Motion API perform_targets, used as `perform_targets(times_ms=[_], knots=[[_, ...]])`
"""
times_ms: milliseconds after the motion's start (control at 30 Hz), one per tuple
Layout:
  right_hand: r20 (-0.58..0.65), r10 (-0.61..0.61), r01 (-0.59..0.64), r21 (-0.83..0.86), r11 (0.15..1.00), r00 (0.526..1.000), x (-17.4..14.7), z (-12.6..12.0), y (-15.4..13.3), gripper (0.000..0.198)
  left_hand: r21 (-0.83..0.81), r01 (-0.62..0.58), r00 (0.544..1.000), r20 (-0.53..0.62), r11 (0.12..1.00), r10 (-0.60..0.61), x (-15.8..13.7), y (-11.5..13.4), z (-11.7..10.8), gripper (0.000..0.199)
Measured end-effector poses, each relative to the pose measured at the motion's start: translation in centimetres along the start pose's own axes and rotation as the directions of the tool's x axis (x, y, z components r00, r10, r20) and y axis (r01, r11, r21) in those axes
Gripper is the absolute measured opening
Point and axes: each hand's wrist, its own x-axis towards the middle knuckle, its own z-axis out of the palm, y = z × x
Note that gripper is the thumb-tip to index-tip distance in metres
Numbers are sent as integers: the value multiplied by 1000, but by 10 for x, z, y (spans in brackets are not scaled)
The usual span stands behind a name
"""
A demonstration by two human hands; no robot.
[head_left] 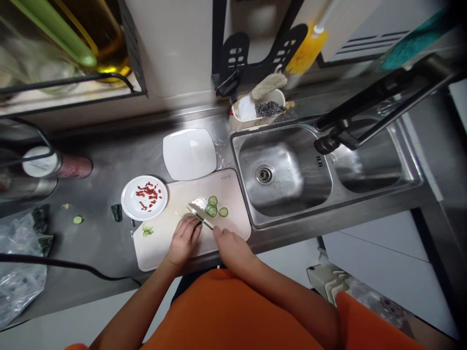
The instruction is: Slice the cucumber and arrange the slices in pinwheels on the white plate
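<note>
On the pale cutting board (166, 250), my right hand (231, 245) is closed round the handle of a kitchen knife (200, 217). The blade points up and to the left, just past my left fingertips. My left hand (185, 238) is curled down on a piece of cucumber, mostly hidden under the fingers, with only a dark green edge showing beside the blade. Several cucumber slices (211, 209) lie right of the knife, some overlapping. Thin green parings (147, 230) rest at the board's left end.
Behind the board sits a white square plate (189, 154); a white round plate (144, 214) with red pieces stands at its left. To the right is a steel sink (292, 170) under a black faucet (339, 136). A plastic bag (22, 262) and a can (58, 163) occupy the left.
</note>
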Motion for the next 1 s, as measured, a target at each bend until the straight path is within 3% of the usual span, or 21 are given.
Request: perform_targets(times_ms=[367, 700, 1000], knots=[[-66, -40, 42, 32, 999, 997, 30, 16, -4, 34, -32, 14, 1000, 14, 999, -13, -3, -3, 3, 21], [-85, -19, 25, 67, 997, 996, 29, 13, -2, 38, 1, 16, 999, 31, 1000, -16, -3, -1, 2, 26], [-31, 27, -26, 30, 999, 999, 14, 5, 19, 42, 125, 168, 985, 29, 978, -173, -25, 10, -3, 42]])
